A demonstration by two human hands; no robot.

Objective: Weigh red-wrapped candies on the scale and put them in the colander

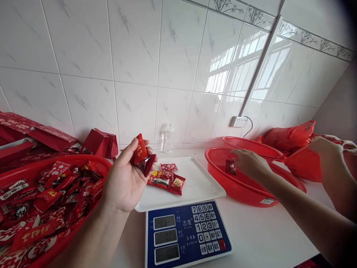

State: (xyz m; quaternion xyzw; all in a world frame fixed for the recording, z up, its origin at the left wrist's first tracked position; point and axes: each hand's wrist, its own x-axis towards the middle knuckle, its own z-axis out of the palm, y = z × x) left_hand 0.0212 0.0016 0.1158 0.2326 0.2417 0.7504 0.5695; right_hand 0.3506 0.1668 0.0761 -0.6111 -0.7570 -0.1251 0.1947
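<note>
My left hand [125, 178] is raised, palm up, beside the scale's white tray [200, 186]. Its fingers curl round small wrapped candies [141, 150], one bright red and one dark red. Several red snack packets [167, 180] lie on the tray. Below it is the scale's blue panel [186, 234], with number keys and three displays. My right hand [251, 162] reaches over the rim of a red plastic basket [248, 193]. A small dark red packet [231, 167] is at its fingertips and looks pinched; the fingers are partly hidden.
A red basket [97, 162] full of wrapped snacks stands at the left, with red boxes [96, 143] behind. A clear bottle [169, 137] is by the wall. Another person's hands [329, 152] are at red bags [290, 137] on the right, near a second basket [251, 143].
</note>
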